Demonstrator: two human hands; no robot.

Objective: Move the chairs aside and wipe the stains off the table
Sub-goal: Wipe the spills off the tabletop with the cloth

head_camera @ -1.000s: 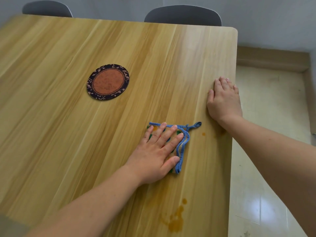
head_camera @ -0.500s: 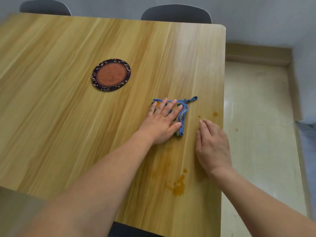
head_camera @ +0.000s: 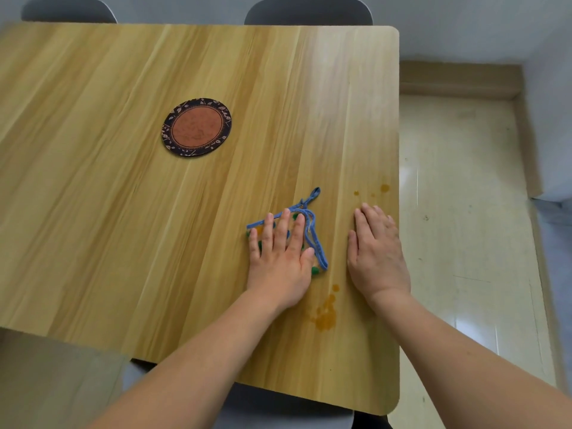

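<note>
Wood surface: head view only; the table (head_camera: 123, 212) is light laminate with a rounded far-right corner, and every position below is given relative to the cloth.
Cloth: a small blue-edged cloth (head_camera: 312, 239) lies flat on the table near its right edge, a hanging loop pointing away from the person.
Left hand: the left hand (head_camera: 280, 261) lies palm-down on the cloth, fingers straight and spread, pressing rather than gripping.
Right hand: the right hand (head_camera: 376, 252) rests flat on bare wood just right of the cloth, fingers straight, grasping nothing; it appears to brace the body.
Large stain: an orange-brown stain (head_camera: 325, 314) sits just nearer the person than the cloth, unwiped, close to the left wrist.
Small spots: small spots (head_camera: 383, 187) lie beyond and to the right of the cloth, past the right fingertips.
Coaster: a round patterned coaster (head_camera: 196, 127) lies well apart, beyond and left of the cloth.
Chairs: two grey chair backs (head_camera: 308, 10) show past the far edge; a seat shows under the near edge.
Step in hand: wiping. Judgement: draw the cloth back over the large stain under even palm pressure, using overlapping strokes.
Caution: keep the loop tucked so it does not drag residue; then treat the small spots.
</note>
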